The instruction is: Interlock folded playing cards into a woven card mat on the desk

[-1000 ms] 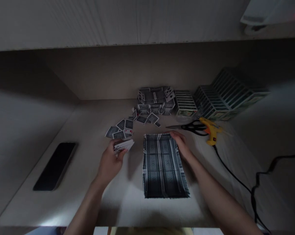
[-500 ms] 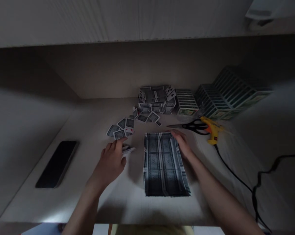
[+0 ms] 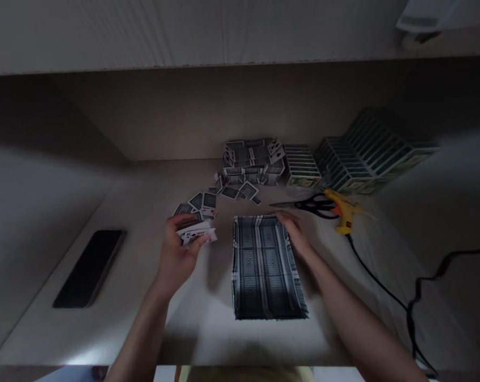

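My left hand (image 3: 179, 257) grips a few playing cards (image 3: 197, 233) between thumb and fingers; a king shows face-up on them. Just beyond it lie loose playing cards (image 3: 208, 200), mostly back up. In front of me stands an open box (image 3: 262, 265) built of playing cards with patterned backs. My right hand (image 3: 294, 231) is closed at the box's far right corner, its fingers partly hidden behind the wall.
A larger card structure (image 3: 251, 159) stands at the back, beside several stacked card packs (image 3: 353, 159). Black scissors (image 3: 317, 206) and a yellow glue gun (image 3: 343, 212) with a black cord (image 3: 377, 276) lie to the right. A phone (image 3: 89, 269) lies at left.
My left hand has turned and picked up the few cards it was reaching over, so their faces now show. My right hand and the box have stayed put.
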`<state>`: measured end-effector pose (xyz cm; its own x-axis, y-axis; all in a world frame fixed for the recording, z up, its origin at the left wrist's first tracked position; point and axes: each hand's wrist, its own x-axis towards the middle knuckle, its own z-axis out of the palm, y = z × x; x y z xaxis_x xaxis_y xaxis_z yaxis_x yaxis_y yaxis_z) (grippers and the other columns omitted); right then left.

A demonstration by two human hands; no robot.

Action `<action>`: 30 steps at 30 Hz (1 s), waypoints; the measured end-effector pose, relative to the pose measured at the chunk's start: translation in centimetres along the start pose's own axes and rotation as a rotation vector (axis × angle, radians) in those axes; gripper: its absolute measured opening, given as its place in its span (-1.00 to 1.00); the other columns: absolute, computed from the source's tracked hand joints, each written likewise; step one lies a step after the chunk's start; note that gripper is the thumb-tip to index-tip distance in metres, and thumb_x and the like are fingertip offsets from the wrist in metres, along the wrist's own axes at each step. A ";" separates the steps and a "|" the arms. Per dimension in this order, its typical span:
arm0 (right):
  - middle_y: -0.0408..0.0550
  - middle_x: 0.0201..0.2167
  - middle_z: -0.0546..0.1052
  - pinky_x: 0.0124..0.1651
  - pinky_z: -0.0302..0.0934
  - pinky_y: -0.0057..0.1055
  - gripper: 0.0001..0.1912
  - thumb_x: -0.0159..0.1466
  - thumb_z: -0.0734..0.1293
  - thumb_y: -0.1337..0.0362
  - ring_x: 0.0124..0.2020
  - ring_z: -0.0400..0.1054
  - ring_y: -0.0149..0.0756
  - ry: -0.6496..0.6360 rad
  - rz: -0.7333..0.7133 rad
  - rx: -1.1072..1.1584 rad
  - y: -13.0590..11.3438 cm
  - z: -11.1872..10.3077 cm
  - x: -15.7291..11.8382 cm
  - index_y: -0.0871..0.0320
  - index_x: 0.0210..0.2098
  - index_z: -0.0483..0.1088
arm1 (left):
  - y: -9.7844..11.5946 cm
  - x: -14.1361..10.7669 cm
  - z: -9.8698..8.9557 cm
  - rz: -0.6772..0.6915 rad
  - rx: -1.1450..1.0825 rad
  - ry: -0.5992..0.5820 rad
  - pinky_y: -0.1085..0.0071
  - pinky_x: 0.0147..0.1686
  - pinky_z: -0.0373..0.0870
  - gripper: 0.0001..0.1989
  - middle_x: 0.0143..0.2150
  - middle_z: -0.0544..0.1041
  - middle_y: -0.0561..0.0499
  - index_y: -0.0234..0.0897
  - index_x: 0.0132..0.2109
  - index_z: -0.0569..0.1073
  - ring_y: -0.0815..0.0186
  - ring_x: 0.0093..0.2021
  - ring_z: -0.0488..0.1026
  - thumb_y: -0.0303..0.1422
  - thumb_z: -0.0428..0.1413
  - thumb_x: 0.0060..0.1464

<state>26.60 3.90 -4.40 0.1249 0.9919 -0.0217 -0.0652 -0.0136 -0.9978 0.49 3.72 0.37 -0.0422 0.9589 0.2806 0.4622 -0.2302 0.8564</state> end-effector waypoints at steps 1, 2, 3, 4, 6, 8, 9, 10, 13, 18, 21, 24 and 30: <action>-0.13 -0.50 0.47 -0.37 0.12 -0.37 -0.71 0.11 0.24 0.03 -0.43 0.31 -0.27 0.000 -0.001 0.001 0.0 0.0 0.0 0.08 -0.42 0.46 | -0.4 -0.2 0.4 0.016 -0.062 0.034 0.36 -0.21 0.38 -0.50 -0.17 0.39 0.00 -0.19 -0.05 0.17 0.31 -0.20 0.42 -0.36 0.20 -0.14; -0.13 -0.50 0.46 -0.37 0.12 -0.37 -0.72 0.11 0.24 0.03 -0.42 0.31 -0.27 0.001 0.000 -0.001 0.0 0.0 0.0 0.08 -0.41 0.46 | -0.8 -0.4 0.9 0.009 -0.119 0.050 0.35 -0.21 0.39 -0.46 -0.17 0.38 0.00 -0.18 -0.03 0.15 0.32 -0.20 0.42 -0.38 0.21 -0.16; -0.13 -0.50 0.46 -0.37 0.12 -0.37 -0.72 0.11 0.25 0.03 -0.42 0.31 -0.27 0.002 0.000 -0.005 0.0 0.0 0.0 0.09 -0.41 0.46 | -1.3 -0.6 1.3 -0.002 -0.176 0.065 0.36 -0.22 0.39 -0.41 -0.18 0.37 0.01 -0.16 0.00 0.11 0.33 -0.22 0.42 -0.39 0.21 -0.17; -0.14 -0.50 0.46 -0.37 0.12 -0.37 -0.72 0.10 0.25 0.03 -0.42 0.31 -0.27 0.001 0.001 -0.011 0.0 0.0 0.0 0.09 -0.41 0.46 | -1.7 -0.8 1.7 -0.006 -0.227 0.075 0.36 -0.24 0.40 -0.37 -0.20 0.37 0.02 -0.14 0.03 0.08 0.34 -0.23 0.42 -0.40 0.22 -0.17; -0.14 -0.51 0.46 -0.37 0.12 -0.37 -0.71 0.10 0.25 0.03 -0.42 0.31 -0.26 0.008 -0.004 -0.023 0.0 -0.1 0.0 0.09 -0.41 0.46 | -2.5 -1.1 2.4 0.015 -0.262 0.116 0.37 -0.25 0.40 -0.32 -0.20 0.36 0.02 -0.13 0.06 0.04 0.34 -0.23 0.41 -0.39 0.22 -0.17; -0.14 -0.50 0.46 -0.38 0.12 -0.37 -0.71 0.10 0.25 0.03 -0.41 0.31 -0.26 0.017 -0.013 -0.028 0.1 -0.1 0.0 0.09 -0.41 0.46 | -3.1 -1.4 2.8 0.067 -0.221 0.152 0.37 -0.25 0.40 -0.34 -0.18 0.35 -0.01 -0.14 0.05 0.06 0.32 -0.20 0.40 -0.38 0.22 -0.16; -0.14 -0.50 0.46 -0.37 0.12 -0.37 -0.71 0.11 0.24 0.03 -0.40 0.31 -0.26 0.016 -0.016 -0.027 0.1 -0.1 0.0 0.09 -0.41 0.46 | -3.4 -1.5 2.9 0.100 -0.188 0.162 0.37 -0.24 0.40 -0.37 -0.16 0.35 -0.03 -0.16 0.05 0.09 0.31 -0.18 0.40 -0.38 0.22 -0.15; -0.14 -0.50 0.47 -0.37 0.12 -0.37 -0.72 0.11 0.24 0.04 -0.40 0.32 -0.26 0.012 -0.018 -0.024 0.1 -0.1 0.0 0.08 -0.40 0.46 | -3.6 -1.6 3.0 0.135 -0.153 0.166 0.36 -0.23 0.40 -0.40 -0.14 0.34 -0.05 -0.17 0.05 0.11 0.31 -0.17 0.39 -0.38 0.20 -0.13; -0.15 -0.48 0.48 -0.37 0.11 -0.37 -0.73 0.13 0.23 0.06 -0.39 0.32 -0.26 -0.011 -0.022 -0.011 -0.1 0.0 -0.1 0.07 -0.40 0.47 | -3.8 -1.7 2.9 0.236 -0.036 0.134 0.31 -0.17 0.38 -0.49 -0.11 0.33 -0.07 -0.19 0.04 0.18 0.27 -0.12 0.37 -0.39 0.16 -0.07; -0.14 -0.45 0.50 -0.33 0.13 -0.36 -0.72 0.12 0.23 0.06 -0.38 0.33 -0.25 0.006 -0.025 -0.031 -0.6 0.2 -0.2 0.08 -0.39 0.47 | -2.6 -1.7 2.1 0.355 0.233 -0.003 0.30 -0.08 0.34 -0.68 -0.12 0.32 -0.04 -0.16 -0.03 0.33 0.28 -0.08 0.32 -0.44 0.06 0.03; -0.13 -0.43 0.51 -0.32 0.13 -0.35 -0.71 0.13 0.22 0.06 -0.37 0.34 -0.24 -0.002 -0.019 -0.036 -0.7 0.2 -0.2 0.08 -0.37 0.47 | -2.6 -1.8 2.1 0.356 0.270 -0.051 0.30 -0.06 0.32 -0.71 -0.12 0.32 -0.03 -0.15 -0.06 0.35 0.29 -0.07 0.32 -0.46 0.04 0.04; -0.13 -0.43 0.50 -0.31 0.12 -0.35 -0.71 0.11 0.23 0.04 -0.37 0.33 -0.24 0.013 -0.019 -0.052 -0.6 0.1 -0.2 0.09 -0.39 0.47 | -3.9 -2.2 3.2 0.296 0.182 0.018 0.28 -0.06 0.33 -0.62 -0.10 0.32 -0.05 -0.17 0.00 0.26 0.28 -0.06 0.33 -0.45 0.09 0.00; -0.13 -0.49 0.48 -0.33 0.12 -0.35 -0.70 0.11 0.23 0.02 -0.39 0.31 -0.24 0.012 -0.026 -0.074 -0.5 0.1 -0.1 0.08 -0.43 0.46 | -4.1 -2.4 3.8 0.079 0.046 0.065 0.31 -0.14 0.38 -0.38 -0.05 0.27 -0.11 -0.19 0.11 -0.02 0.30 -0.13 0.38 -0.46 0.11 -0.05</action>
<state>26.56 3.80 -3.85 0.1376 0.9905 0.0039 0.0115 0.0023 -0.9999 2.01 2.99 -5.48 -0.0610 0.9248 0.3755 0.5068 -0.2954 0.8099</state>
